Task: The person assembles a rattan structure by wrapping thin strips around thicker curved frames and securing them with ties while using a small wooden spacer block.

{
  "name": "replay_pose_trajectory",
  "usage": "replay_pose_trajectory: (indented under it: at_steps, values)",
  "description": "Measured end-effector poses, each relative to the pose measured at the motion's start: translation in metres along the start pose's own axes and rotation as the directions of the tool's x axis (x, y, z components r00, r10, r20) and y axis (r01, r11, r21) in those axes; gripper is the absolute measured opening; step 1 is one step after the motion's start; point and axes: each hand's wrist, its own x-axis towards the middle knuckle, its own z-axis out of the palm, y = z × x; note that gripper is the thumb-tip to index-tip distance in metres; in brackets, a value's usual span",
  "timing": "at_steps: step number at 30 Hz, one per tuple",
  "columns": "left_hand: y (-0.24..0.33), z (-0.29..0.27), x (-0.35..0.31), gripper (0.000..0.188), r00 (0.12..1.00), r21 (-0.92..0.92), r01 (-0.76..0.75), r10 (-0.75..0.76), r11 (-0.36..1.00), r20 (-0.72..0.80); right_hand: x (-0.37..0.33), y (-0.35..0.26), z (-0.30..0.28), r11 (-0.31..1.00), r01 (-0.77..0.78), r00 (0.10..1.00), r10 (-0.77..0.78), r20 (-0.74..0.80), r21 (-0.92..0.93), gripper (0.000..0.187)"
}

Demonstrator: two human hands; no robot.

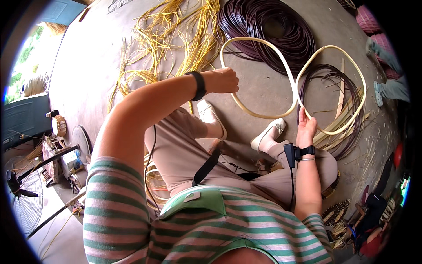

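Observation:
My left hand (pixel 224 80) is closed around the left edge of a cream-coloured hoop (pixel 263 117), held up in front of my knees. Beside it is a second cream hoop (pixel 363 83), with the fingers of my right hand (pixel 307 125) closed on its lower left side. The two hoops come together between my hands; whether they touch or are joined there I cannot tell. A black band circles my left wrist, while my right wrist carries a black strap with a small box and a thin bracelet.
Golden strands (pixel 151 44) lie spread over the floor ahead. Right of them are a large dark coil (pixel 303 31) and a smaller dark coil (pixel 323 70) with pale strips (pixel 340 119). A fan (pixel 26 198) stands at left. Another person's legs (pixel 393 88) show at far right.

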Motion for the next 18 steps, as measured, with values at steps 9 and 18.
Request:
replay_pose_trajectory:
  at_steps: [9,18]
  values:
    - [0.066,0.13,0.059,0.011,0.958,0.054,0.105,-0.116,0.993,0.262,0.005,0.028,0.006,0.968,-0.181,0.983,0.177,0.038,0.172,0.033]
    - [0.097,0.161,0.062,0.043,0.453,-0.333,0.876,-0.834,0.35,0.315,0.001,0.058,-0.019,0.915,-0.344,0.919,0.374,-0.123,0.212,0.03]
